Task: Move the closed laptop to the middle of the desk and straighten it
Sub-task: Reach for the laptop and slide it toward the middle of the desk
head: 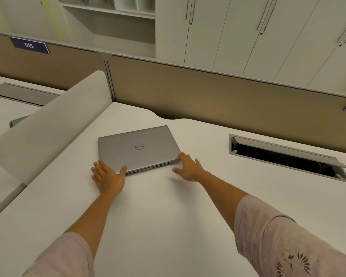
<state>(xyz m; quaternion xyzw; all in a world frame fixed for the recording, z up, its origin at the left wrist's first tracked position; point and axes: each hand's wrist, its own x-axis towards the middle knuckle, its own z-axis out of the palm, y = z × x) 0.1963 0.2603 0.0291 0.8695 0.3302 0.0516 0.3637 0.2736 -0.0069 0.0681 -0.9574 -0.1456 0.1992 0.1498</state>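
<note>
My left hand (pixel 107 176) lies flat on the surface (pixel 158 206) with its fingers (pixel 97 166) spread wide at the near left corner of the closed laptop (pixel 137 147), the thumb touching its front edge. My right hand (pixel 188 166) is splayed too, holding nothing, fingertips touching the near right corner. The laptop sits askew just beyond my fingers, toward the left divider (pixel 48 120), with the cable tray (pixel 288 154) well off to their right.
</note>
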